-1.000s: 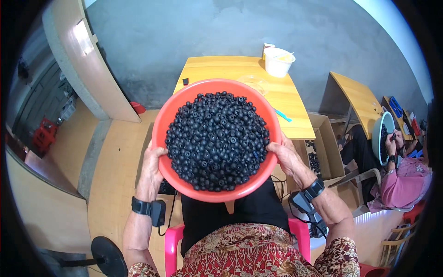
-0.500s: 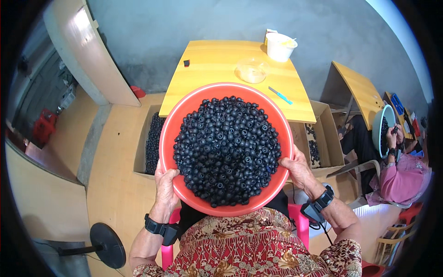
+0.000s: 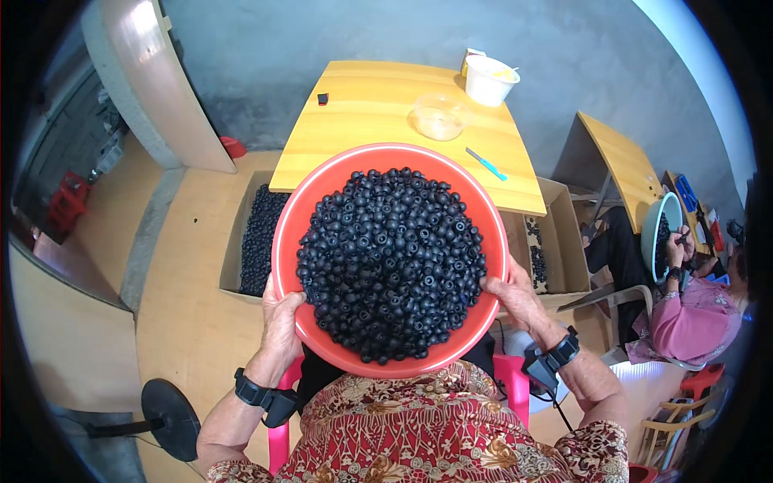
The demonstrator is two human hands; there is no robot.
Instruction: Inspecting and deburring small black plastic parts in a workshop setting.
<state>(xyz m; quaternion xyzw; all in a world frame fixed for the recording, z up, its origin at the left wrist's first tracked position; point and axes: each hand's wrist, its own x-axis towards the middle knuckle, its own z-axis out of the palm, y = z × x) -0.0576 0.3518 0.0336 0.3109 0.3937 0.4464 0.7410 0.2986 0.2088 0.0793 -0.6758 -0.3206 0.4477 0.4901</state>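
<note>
I hold a large round orange-red basin (image 3: 322, 189) against my lap, heaped with several small black round pieces (image 3: 390, 262). My left hand (image 3: 282, 322) grips its lower left rim, thumb over the edge. At the lower right rim my right hand (image 3: 515, 294) does the same, fingers touching the black pieces. Each wrist wears a black band with a small device. I sit on a pink chair (image 3: 278, 431) in a red patterned garment.
A yellow wooden table (image 3: 378, 105) stands ahead with a clear bowl (image 3: 439, 117), a white tub (image 3: 489, 79) and a blue-handled tool (image 3: 485, 163). Cardboard boxes of black pieces sit left (image 3: 258, 233) and right (image 3: 547, 249). Another person (image 3: 684, 314) sits at the right with a pale basin.
The basin has come down and closer to my body, away from the table. The table top with the bowl and tool now shows beyond it.
</note>
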